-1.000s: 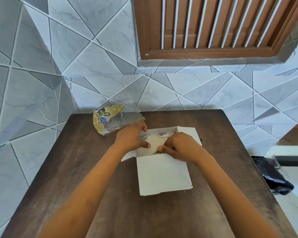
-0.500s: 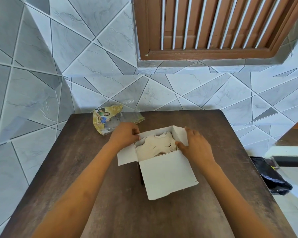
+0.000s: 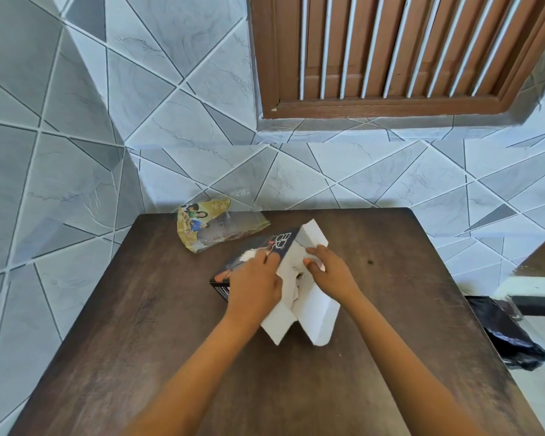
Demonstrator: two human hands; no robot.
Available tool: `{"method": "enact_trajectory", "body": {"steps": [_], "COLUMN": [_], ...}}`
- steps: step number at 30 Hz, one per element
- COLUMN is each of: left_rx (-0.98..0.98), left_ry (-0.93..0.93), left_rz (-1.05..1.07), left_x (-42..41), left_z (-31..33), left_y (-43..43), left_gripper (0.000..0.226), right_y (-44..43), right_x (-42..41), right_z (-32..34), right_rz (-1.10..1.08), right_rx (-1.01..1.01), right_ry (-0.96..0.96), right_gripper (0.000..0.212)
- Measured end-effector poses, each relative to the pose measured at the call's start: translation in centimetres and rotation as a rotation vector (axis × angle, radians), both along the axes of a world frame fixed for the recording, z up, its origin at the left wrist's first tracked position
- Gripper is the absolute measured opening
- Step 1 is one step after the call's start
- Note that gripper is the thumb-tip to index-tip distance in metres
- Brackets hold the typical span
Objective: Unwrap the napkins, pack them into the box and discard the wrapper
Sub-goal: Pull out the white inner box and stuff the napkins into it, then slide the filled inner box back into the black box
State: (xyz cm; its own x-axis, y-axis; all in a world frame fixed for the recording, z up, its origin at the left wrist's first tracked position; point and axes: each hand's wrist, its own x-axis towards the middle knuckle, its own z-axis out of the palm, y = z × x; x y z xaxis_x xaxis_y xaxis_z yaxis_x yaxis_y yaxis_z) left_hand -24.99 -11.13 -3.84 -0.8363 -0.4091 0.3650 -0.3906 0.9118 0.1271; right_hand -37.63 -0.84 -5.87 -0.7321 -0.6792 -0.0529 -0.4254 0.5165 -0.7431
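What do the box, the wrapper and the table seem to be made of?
Box: thin card, white inside, dark print outside; its flaps crease sharply.
Wrapper: glossy printed plastic film, partly clear and crumpled.
Table: dark brown wood or laminate, matte and streaked; which one is unclear.

two bare forearms reach in from the lower edge of the view, each slim and tapering to the wrist. no sleeve shows on either arm up to where the frame cuts them off. the left hand wears no ring, watch or band that can be seen. the right hand is bare too, with short, pale fingernails showing on the thumb and one finger. no glove or bandage on either. the rest of the person is out of frame.
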Motion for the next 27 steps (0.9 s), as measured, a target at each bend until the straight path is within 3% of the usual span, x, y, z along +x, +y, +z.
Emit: {"method": "enact_trajectory", "body": {"steps": [5, 7, 10, 13, 14, 17, 20, 23, 27], "left_rx": [0.208, 0.281, 0.417, 0.527, 0.524, 0.608, 0.818, 0.719, 0.449], "left_ry": [-0.129, -0.221, -0.273, -0.107, -0.069, -0.181, -0.118, -0.105, -0.278], "left_rz": [-0.020, -0.043, -0.068, 0.098, 0.168, 0.294, 0.257, 0.332, 0.464], "left_x": [-1.1, -1.4, -1.3, -0.4, -0.1, 0.9, 1.4, 1.8, 3.2], "left_z": [-3.2, -3.6, -4.2, -4.5, -4.9, -5.7, -6.1, -6.2, -5.2], "left_y": [3.6, 4.1, 2.9, -0.7, -2.4, -6.6, -7.2, -6.3, -4.9], "left_gripper": [0.028, 0.030, 0.019, 0.017, 0.024, 0.054, 0.060, 0.060, 0.055], "right_y": [0.9, 1.5, 2.6, 3.0, 2.9, 2.1, 2.1, 2.4, 2.3], "right_x": [1.8, 1.8, 1.9, 2.1, 2.3, 3.5, 3.7, 2.2, -0.5], "right_z": [-1.6, -2.7, -4.2, -4.9, -5.1, -6.0, -7.1, -7.1, -6.2], "right_rz": [-0.200, -0.244, -0.337, -0.357, -0.345, -0.275, -0.188, -0.064, 0.137], "right_rx": [-0.305, -0.296, -0.275, -0.283, -0.276, -0.187, -0.097, -0.039, 0.022], "right_ry": [-0.626, -0.703, -0.700, -0.686, -0.649, -0.479, -0.334, -0.259, -0.223], "right_gripper": [0.023, 0.016, 0.022, 0.044, 0.054, 0.079, 0.075, 0.068, 0.062]}}
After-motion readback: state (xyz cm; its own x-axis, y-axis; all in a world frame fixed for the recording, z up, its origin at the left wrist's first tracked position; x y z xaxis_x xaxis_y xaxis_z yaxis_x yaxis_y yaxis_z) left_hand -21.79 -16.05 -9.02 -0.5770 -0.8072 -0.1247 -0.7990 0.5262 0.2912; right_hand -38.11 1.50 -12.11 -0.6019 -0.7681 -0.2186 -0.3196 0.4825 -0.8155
